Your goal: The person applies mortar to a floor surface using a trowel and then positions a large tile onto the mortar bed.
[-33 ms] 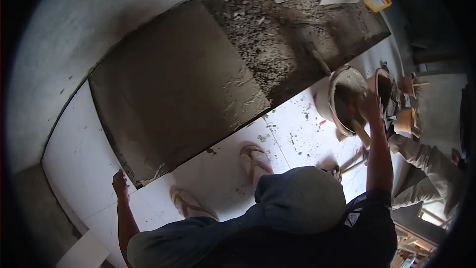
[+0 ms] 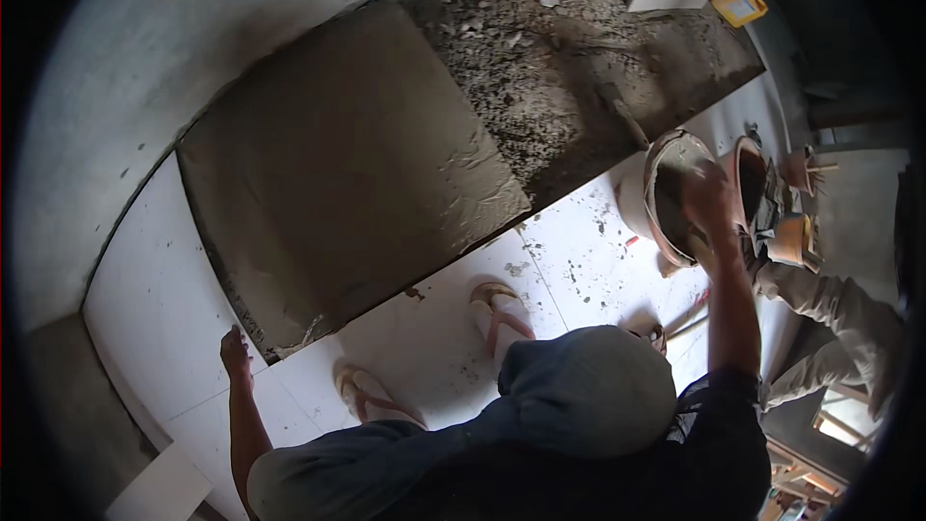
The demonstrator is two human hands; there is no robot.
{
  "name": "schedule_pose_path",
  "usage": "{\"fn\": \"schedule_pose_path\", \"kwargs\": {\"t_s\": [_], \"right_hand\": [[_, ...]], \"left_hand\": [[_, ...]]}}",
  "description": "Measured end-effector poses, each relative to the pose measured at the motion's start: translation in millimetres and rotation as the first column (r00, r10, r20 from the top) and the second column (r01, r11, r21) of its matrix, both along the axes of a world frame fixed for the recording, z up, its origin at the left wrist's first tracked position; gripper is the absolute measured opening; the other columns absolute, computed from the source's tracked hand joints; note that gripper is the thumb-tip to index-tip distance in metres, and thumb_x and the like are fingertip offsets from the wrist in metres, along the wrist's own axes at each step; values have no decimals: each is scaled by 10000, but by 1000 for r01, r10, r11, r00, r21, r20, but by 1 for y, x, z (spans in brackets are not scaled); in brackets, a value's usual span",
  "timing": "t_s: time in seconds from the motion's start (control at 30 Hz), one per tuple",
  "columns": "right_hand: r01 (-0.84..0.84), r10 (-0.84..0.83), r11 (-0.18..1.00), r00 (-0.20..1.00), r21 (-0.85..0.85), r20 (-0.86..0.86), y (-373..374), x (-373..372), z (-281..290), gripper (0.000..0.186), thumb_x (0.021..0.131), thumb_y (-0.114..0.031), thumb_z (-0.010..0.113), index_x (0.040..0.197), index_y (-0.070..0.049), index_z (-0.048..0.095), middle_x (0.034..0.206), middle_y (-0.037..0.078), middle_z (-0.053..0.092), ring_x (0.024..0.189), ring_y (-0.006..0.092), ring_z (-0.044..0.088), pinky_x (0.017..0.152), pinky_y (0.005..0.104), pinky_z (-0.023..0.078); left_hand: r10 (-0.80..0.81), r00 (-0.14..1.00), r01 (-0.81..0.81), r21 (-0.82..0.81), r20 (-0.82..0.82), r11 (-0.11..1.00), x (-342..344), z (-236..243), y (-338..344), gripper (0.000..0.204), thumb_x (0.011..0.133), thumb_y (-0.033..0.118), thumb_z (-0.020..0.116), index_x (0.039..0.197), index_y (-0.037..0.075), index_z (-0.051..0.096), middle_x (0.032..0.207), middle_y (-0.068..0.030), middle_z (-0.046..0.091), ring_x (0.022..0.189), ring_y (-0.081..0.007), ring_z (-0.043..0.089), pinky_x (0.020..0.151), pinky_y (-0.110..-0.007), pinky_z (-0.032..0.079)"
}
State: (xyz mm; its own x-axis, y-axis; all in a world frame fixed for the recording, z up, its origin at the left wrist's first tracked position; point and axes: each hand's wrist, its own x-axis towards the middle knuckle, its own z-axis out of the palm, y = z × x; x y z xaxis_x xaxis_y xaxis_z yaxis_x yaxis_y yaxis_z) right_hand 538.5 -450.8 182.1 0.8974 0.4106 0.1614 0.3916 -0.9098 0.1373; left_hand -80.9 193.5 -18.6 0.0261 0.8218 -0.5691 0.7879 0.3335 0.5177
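Note:
My right hand (image 2: 709, 195) reaches over the mouth of a mortar-smeared bucket (image 2: 632, 198), and its fingers are blurred and partly hidden inside. A wooden handle (image 2: 703, 251) leans at the bucket's near rim, beside my wrist. Low on the left, my left hand (image 2: 236, 355) hangs with fingers slightly apart and nothing in them. It is near the corner of a smooth grey mortar bed (image 2: 338, 174), over white floor tiles (image 2: 154, 309).
Rough rubble-covered ground (image 2: 521, 68) borders the mortar bed, and a handled tool (image 2: 627, 116) lies on it. A second bucket (image 2: 748, 169) and a small orange pail (image 2: 791, 236) stand to the right. Beyond are a yellow container (image 2: 739, 4) and another person's trousered leg (image 2: 820, 304).
My right hand has shifted slightly left and lower over the bucket's mouth, covering more of the handle. The left hand stays nearly in place.

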Motion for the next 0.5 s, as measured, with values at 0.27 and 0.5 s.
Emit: {"fn": "schedule_pose_path", "kwargs": {"t_s": [0.27,0.5], "right_hand": [[180,176,910,648,373,-741,218,3,-201,529,956,-440,395,1046,33,615,1033,256,625,1017,381,578,861,440,430],[638,16,751,241,171,-970,216,-6,-206,746,855,-748,328,911,-79,654,677,-27,550,572,78,443,504,254,244]], "left_hand": [[98,994,-94,-68,54,993,16,-10,-21,490,898,552,505,1056,91,556,865,-36,601,718,-139,549,585,-275,413],[75,987,-69,-51,145,996,34,29,-42,556,943,532,421,978,7,599,761,-86,584,735,-170,542,683,-331,451]]}}
